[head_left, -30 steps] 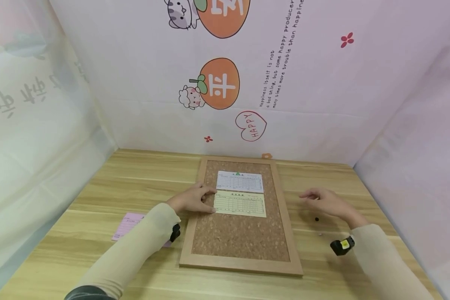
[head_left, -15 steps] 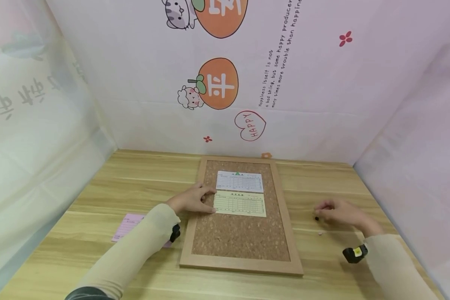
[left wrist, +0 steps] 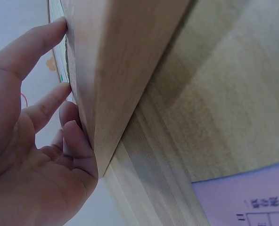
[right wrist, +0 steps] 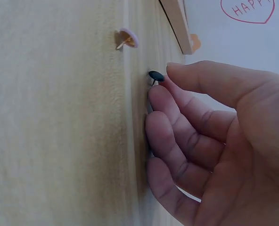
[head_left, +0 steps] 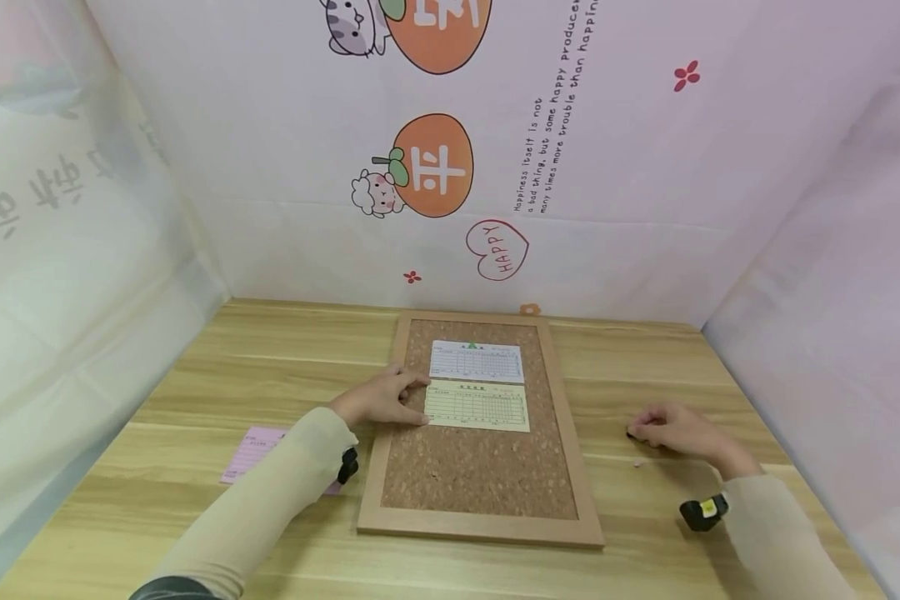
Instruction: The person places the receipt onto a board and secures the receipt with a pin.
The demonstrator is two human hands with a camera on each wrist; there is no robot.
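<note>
A yellow printed slip [head_left: 477, 406] lies on the framed corkboard [head_left: 480, 475], just below a white slip [head_left: 476, 361]. My left hand [head_left: 378, 398] rests at the board's left side, thumb and forefinger pressing on the yellow slip's left edge; its other fingers bend beside the wooden frame in the left wrist view. Right of the board, my right hand [head_left: 675, 429] is low over the table, with thumb and forefinger pinching at the rim of a black thumbtack [right wrist: 156, 76]. A pink thumbtack [right wrist: 128, 38] lies on its side nearby, pin showing.
A pink slip [head_left: 251, 454] lies on the wooden table [head_left: 195, 400] left of the board, partly hidden under my left sleeve. A small green mark [head_left: 472, 345] shows at the white slip's top edge. A printed cloth [head_left: 607, 267] hangs behind the table.
My right hand has moved right and toward me, from beside the board to the black thumbtack, its fingertips closing at it. The left hand has stayed on the yellow slip's edge.
</note>
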